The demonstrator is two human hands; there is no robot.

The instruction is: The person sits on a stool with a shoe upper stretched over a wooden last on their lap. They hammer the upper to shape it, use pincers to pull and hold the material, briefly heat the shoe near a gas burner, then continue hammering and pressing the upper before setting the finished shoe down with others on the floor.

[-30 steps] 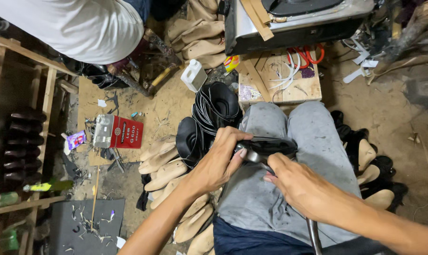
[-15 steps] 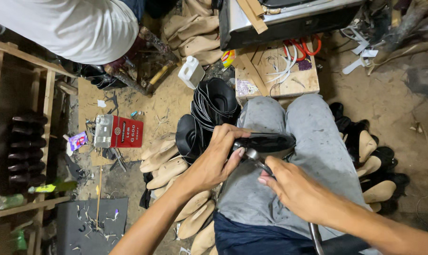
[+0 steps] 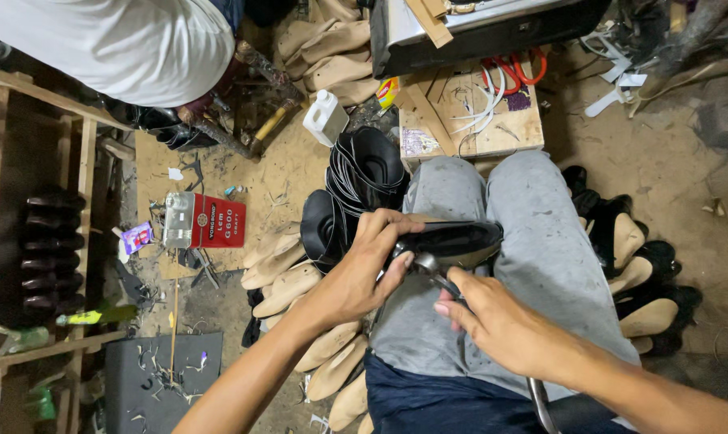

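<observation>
1. A red rectangular tin (image 3: 206, 220) with a silvery end lies on its side on the tan floor mat, left of the black shoes.
2. A small purple-and-white packet (image 3: 138, 238) sits just left of the tin.
3. A white plastic jug (image 3: 325, 117) stands by the wooden lasts.
4. A yellow-and-red packet (image 3: 387, 92) leans against the wooden crate.
5. A pale printed label (image 3: 415, 142) sticks to the crate's near corner.

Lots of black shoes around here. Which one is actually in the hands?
The glossy black shoe lying across the lap: the left hand grips its heel end. The other black shoes sit untouched on the floor.
</observation>
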